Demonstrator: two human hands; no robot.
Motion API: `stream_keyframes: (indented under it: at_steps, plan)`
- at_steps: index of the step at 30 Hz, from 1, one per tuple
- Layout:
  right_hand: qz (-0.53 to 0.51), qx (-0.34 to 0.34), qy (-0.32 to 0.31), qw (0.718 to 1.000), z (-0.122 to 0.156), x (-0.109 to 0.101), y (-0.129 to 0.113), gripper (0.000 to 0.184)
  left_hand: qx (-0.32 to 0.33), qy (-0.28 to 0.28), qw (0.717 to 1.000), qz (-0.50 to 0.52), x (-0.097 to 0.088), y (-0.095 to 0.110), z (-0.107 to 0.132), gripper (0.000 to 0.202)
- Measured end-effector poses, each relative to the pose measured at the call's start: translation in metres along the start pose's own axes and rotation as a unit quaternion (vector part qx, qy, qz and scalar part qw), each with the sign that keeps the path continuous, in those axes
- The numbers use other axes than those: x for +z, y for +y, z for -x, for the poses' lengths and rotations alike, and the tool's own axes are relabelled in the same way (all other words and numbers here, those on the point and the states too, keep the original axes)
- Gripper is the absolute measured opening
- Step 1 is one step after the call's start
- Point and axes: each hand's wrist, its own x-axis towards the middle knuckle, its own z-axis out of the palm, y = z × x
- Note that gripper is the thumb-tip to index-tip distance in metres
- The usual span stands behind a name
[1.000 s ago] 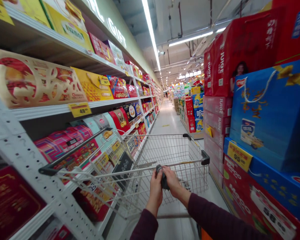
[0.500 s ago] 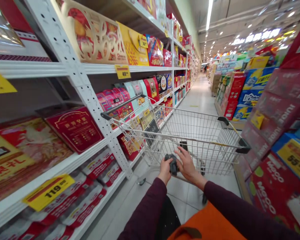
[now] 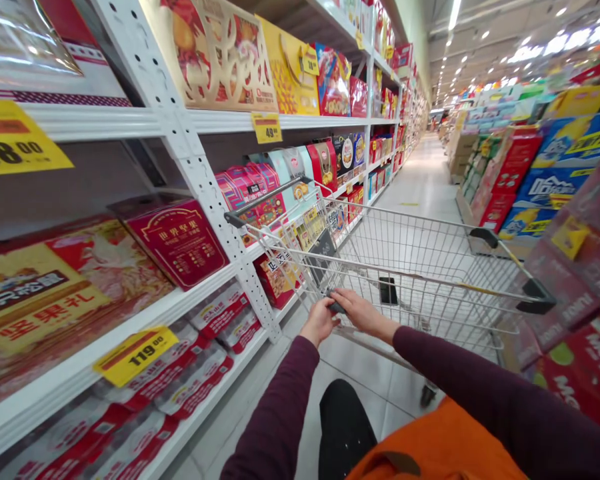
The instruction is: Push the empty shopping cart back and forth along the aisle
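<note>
A small dark grey crumpled bundle, perhaps cloth or thin plastic, is between my two hands at the near side of the cart. My left hand closes on it from the left. Over its right side lies my right hand, fingers bent onto it, so most of the bundle is hidden. Just beyond my hands stands a wire shopping cart, turned sideways, with its dark handle near the shelves. A black rectangular piece shows among its wires.
White metal shelves run along the left, carrying boxed gifts and a red nut box. Yellow price tags stick out from their edges. Stacked red cartons stand close on the right. A tiled aisle leads away ahead.
My hands have come closer together around the dark bundle, covering more of it. The view has shifted, so the cart and stacked cartons sit further right.
</note>
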Motion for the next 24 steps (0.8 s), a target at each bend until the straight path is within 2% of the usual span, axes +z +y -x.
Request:
stream_keyframes:
  at_steps: [4, 6, 8, 12, 16, 18, 21, 24]
  plan:
    - [0.036, -0.068, 0.018, 0.997, -0.066, -0.03, -0.004, 0.048, 0.105, 0.066, 0.992, -0.035, -0.026, 0.037, -0.013, 0.024]
    - [0.04, -0.104, 0.006, 0.994, -0.089, -0.036, -0.002, 0.048, 0.152, 0.109, 0.98, -0.074, -0.041, 0.044, -0.017, 0.032]
    - [0.035, -0.132, -0.022, 0.99, -0.103, -0.032, 0.003, 0.046, 0.18, 0.137, 0.968, -0.11, -0.055, 0.043, -0.02, 0.035]
    - [0.01, -0.145, -0.076, 0.987, -0.097, -0.002, 0.024, 0.044, 0.188, 0.151, 0.958, -0.153, -0.069, 0.027, -0.024, 0.033]
    - [0.008, -0.122, -0.133, 0.983, -0.06, 0.038, 0.047, 0.042, 0.181, 0.15, 0.956, -0.177, -0.071, 0.01, -0.024, 0.03]
    - [0.001, -0.111, -0.148, 0.983, -0.046, 0.048, 0.053, 0.041, 0.177, 0.147, 0.955, -0.185, -0.07, 0.005, -0.025, 0.029]
    - [-0.005, -0.124, -0.155, 0.98, -0.05, 0.04, 0.048, 0.041, 0.181, 0.141, 0.954, -0.194, -0.067, 0.003, -0.029, 0.029]
    - [-0.004, -0.171, -0.109, 0.979, -0.081, 0.016, 0.034, 0.045, 0.198, 0.138, 0.95, -0.199, -0.064, 0.009, -0.037, 0.031]
